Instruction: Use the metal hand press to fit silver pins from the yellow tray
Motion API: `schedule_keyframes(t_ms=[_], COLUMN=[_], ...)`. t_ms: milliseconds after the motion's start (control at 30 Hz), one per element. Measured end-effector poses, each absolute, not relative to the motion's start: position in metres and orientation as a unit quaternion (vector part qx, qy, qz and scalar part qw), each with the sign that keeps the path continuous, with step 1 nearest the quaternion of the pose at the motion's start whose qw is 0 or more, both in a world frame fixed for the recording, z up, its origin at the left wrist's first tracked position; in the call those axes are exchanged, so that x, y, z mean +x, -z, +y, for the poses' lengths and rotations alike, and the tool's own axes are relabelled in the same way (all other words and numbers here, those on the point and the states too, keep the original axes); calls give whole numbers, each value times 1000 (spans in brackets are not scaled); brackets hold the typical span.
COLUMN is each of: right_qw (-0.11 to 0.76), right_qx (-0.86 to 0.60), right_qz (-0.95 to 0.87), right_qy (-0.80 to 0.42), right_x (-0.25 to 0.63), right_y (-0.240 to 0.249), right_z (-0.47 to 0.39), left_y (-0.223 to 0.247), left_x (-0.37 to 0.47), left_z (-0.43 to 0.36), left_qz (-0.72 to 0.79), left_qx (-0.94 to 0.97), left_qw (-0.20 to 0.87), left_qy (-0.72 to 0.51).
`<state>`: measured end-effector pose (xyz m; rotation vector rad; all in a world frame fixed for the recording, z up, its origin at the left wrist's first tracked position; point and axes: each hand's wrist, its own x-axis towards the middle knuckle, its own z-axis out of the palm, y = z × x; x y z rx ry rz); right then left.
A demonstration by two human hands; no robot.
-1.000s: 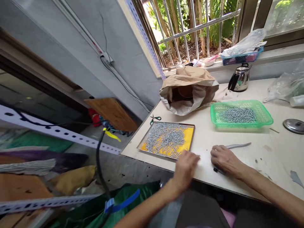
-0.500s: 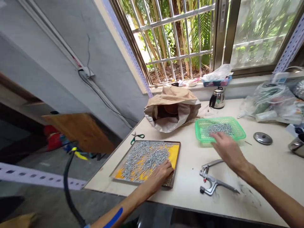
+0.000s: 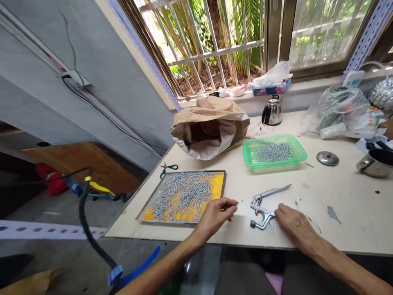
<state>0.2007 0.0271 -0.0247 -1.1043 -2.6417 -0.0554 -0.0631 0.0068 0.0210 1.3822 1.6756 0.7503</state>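
Note:
My left hand hovers just right of the tray's near corner, thumb and fingers pinched together. Whatever is between those fingertips is too small to make out. My right hand is closed over the lower handle of silver hand pliers with a C-shaped jaw, lying on the table. The upper handle of the pliers points away to the right, spread from the lower one. A shallow tray with a yellow bottom holds many small metal pins. Behind the pliers, a green plastic basket contains more such metal pieces.
An opened brown paper bag stands behind the tray. Green-handled scissors lie at the table's left edge. Further back are a steel kettle, a metal lid, a steel pot and a clear plastic bag.
My right hand has come back from the green basket and closed on the pliers' lower handle. My left hand has moved off the tray to the right, fingers pinched.

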Motion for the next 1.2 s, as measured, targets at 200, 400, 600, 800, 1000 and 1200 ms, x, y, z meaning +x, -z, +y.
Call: schedule_keyframes(t_ms=[200, 400, 600, 800, 1000, 1200], right_qw=[213, 195, 153, 99, 55, 26], right_qx=[-334, -335, -344, -346, -358, -361], right_qz=[-909, -914, -925, -933, -928, -928], right_qy=[133, 119, 50, -20, -85, -85], right_x=[203, 204, 205, 207, 217, 230], right_y=[13, 9, 12, 18, 11, 15], right_z=[13, 11, 18, 21, 33, 61], left_y=[6, 19, 13, 6, 9, 6], left_x=[-13, -5, 1, -2, -5, -4], left_z=[3, -2, 4, 13, 9, -1], left_qz=[655, 642, 672, 679, 684, 684], left_qx=[384, 384, 357, 348, 333, 328], left_qw=[569, 594, 602, 639, 648, 647], left_qy=[-315, -296, -241, -95, -49, -73])
